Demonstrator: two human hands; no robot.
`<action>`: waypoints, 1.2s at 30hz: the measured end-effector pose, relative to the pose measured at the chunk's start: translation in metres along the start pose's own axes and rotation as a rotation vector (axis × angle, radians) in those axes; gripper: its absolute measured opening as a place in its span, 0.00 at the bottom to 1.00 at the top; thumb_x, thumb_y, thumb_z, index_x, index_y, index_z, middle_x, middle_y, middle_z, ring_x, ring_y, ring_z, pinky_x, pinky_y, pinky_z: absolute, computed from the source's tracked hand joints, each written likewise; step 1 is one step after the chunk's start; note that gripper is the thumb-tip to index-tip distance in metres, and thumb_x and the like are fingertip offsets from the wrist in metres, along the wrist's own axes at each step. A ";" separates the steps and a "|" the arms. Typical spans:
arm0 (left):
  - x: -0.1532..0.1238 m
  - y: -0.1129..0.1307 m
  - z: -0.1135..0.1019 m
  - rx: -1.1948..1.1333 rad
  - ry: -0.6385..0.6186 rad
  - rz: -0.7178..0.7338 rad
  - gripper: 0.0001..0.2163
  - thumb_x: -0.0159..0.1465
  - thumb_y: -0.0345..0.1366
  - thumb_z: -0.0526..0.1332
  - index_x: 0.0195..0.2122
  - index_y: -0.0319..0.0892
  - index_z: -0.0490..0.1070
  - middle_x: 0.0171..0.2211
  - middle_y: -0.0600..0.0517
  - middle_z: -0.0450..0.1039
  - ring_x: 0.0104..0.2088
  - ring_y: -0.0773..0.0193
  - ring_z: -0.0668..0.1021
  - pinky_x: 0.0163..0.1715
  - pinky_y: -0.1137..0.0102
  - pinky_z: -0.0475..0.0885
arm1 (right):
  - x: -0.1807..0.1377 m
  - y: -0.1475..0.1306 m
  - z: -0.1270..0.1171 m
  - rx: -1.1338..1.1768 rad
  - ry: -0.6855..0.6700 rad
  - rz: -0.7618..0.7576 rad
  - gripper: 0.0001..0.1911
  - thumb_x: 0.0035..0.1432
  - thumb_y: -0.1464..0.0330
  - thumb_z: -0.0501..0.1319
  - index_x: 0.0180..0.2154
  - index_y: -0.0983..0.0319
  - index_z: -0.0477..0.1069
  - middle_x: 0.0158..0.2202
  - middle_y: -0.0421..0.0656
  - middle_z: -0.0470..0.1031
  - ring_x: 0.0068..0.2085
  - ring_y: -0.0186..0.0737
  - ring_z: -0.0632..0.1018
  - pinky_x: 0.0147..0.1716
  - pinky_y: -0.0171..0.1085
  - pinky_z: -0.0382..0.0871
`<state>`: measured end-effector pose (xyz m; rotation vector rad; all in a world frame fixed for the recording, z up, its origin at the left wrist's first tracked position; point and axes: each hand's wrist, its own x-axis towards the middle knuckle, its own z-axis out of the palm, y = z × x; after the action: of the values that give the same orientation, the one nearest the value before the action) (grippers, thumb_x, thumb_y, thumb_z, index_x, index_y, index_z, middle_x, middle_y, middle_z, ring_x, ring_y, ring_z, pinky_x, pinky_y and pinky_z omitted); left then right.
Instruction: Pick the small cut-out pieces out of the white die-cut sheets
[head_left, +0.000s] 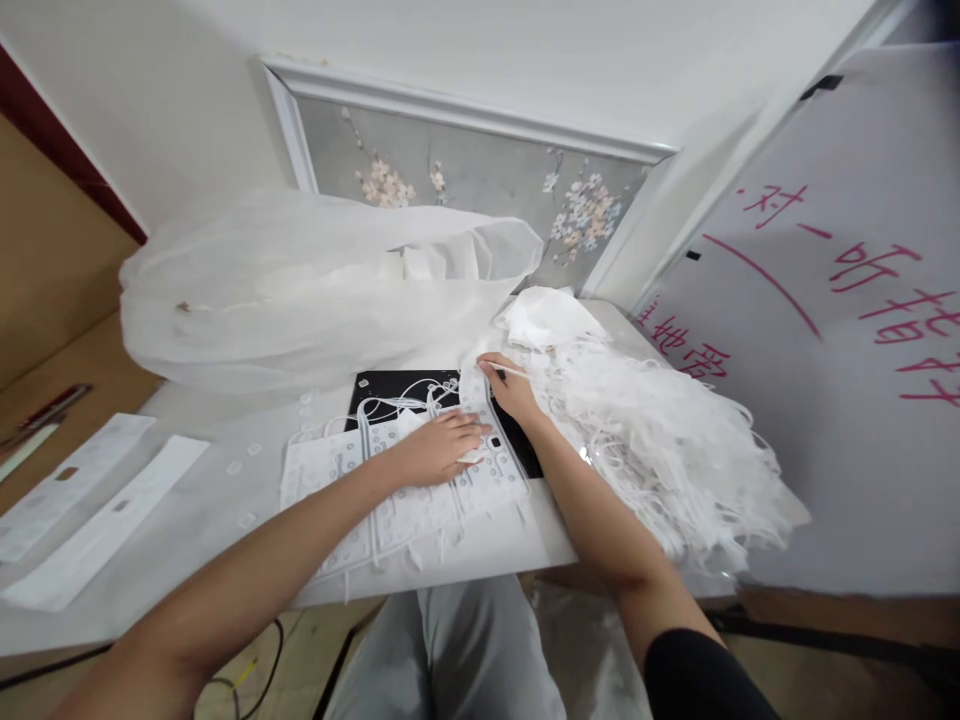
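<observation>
White die-cut sheets [330, 470] with small cut-out shapes lie on a black mat [390, 385] on the white table [187, 500]. My left hand [439, 447] lies flat on the sheets with its fingers stretched out, pressing them down. My right hand [512, 388] is closed in a pinch round a thin white stick-like tool [514, 372], its tip at the upper right edge of the sheets. A heap of stringy white waste strips [652, 450] lies just right of my right hand.
A big translucent white plastic bag [300, 290] fills the back of the table. Two long white strips [82, 510] lie at the left. A white board with red writing [840, 330] leans at the right. A framed floral panel [480, 180] stands behind.
</observation>
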<state>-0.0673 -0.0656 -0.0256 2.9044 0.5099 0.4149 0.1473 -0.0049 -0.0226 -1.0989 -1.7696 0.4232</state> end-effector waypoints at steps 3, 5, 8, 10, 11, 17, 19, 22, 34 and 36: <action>-0.001 0.000 0.002 0.072 0.006 -0.043 0.15 0.69 0.37 0.57 0.55 0.39 0.70 0.64 0.44 0.66 0.67 0.51 0.65 0.66 0.55 0.61 | -0.005 0.001 -0.002 -0.015 0.010 -0.002 0.16 0.66 0.55 0.58 0.44 0.57 0.79 0.48 0.47 0.79 0.52 0.46 0.77 0.57 0.47 0.68; -0.001 0.001 0.004 0.132 0.016 -0.099 0.15 0.67 0.36 0.60 0.54 0.38 0.70 0.62 0.42 0.69 0.65 0.50 0.67 0.64 0.57 0.64 | -0.012 -0.003 -0.001 0.013 -0.029 0.018 0.16 0.65 0.56 0.60 0.43 0.58 0.79 0.46 0.47 0.80 0.51 0.46 0.77 0.55 0.46 0.70; -0.001 0.002 0.005 0.192 0.018 -0.166 0.15 0.65 0.34 0.62 0.51 0.36 0.71 0.58 0.40 0.72 0.63 0.49 0.70 0.63 0.59 0.65 | -0.021 -0.011 0.003 0.083 -0.179 0.058 0.15 0.65 0.57 0.60 0.40 0.59 0.80 0.40 0.45 0.82 0.45 0.46 0.80 0.48 0.44 0.73; -0.001 0.002 0.005 0.210 0.013 -0.184 0.13 0.64 0.33 0.62 0.50 0.35 0.72 0.56 0.40 0.74 0.63 0.50 0.71 0.63 0.59 0.65 | -0.023 -0.012 0.005 0.088 -0.260 0.071 0.15 0.65 0.57 0.59 0.37 0.59 0.79 0.38 0.44 0.82 0.42 0.45 0.81 0.44 0.42 0.73; -0.001 0.002 0.005 0.215 0.010 -0.186 0.13 0.64 0.33 0.62 0.50 0.35 0.72 0.55 0.40 0.75 0.62 0.50 0.71 0.64 0.60 0.65 | -0.023 -0.012 0.006 0.077 -0.282 0.075 0.15 0.66 0.58 0.59 0.36 0.60 0.78 0.37 0.43 0.82 0.41 0.44 0.81 0.43 0.41 0.73; -0.003 0.002 0.002 0.225 -0.011 -0.185 0.16 0.64 0.33 0.62 0.53 0.35 0.70 0.55 0.40 0.75 0.62 0.52 0.71 0.64 0.62 0.65 | -0.021 -0.005 0.007 0.043 -0.311 0.075 0.15 0.66 0.59 0.58 0.36 0.60 0.78 0.38 0.43 0.82 0.41 0.44 0.81 0.43 0.39 0.72; -0.003 0.002 0.002 0.222 -0.012 -0.187 0.16 0.64 0.32 0.62 0.53 0.34 0.70 0.55 0.40 0.75 0.63 0.52 0.71 0.64 0.62 0.65 | -0.022 -0.004 0.008 0.044 -0.314 0.067 0.14 0.66 0.59 0.58 0.36 0.60 0.78 0.39 0.43 0.82 0.41 0.44 0.81 0.44 0.39 0.72; -0.003 0.000 0.002 0.215 -0.012 -0.180 0.16 0.64 0.31 0.61 0.53 0.34 0.70 0.57 0.39 0.73 0.63 0.53 0.71 0.65 0.62 0.64 | -0.023 -0.004 0.008 0.044 -0.308 0.049 0.14 0.66 0.59 0.59 0.36 0.60 0.79 0.39 0.44 0.82 0.43 0.44 0.81 0.46 0.40 0.73; -0.003 -0.004 -0.001 0.079 -0.007 -0.188 0.13 0.67 0.33 0.58 0.52 0.38 0.69 0.54 0.40 0.74 0.64 0.51 0.69 0.60 0.57 0.69 | -0.019 -0.004 0.002 -0.279 -0.430 -0.236 0.12 0.68 0.65 0.56 0.39 0.57 0.78 0.41 0.45 0.81 0.49 0.46 0.77 0.52 0.46 0.67; -0.004 -0.005 -0.001 0.045 0.005 -0.181 0.13 0.67 0.34 0.58 0.52 0.38 0.69 0.55 0.39 0.73 0.64 0.50 0.68 0.60 0.56 0.69 | -0.020 -0.005 0.001 -0.313 -0.465 -0.279 0.11 0.67 0.67 0.55 0.41 0.57 0.77 0.42 0.45 0.80 0.49 0.45 0.76 0.52 0.44 0.65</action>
<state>-0.0723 -0.0624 -0.0263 2.8675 0.7856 0.3885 0.1464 -0.0239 -0.0311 -0.9940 -2.4279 0.2448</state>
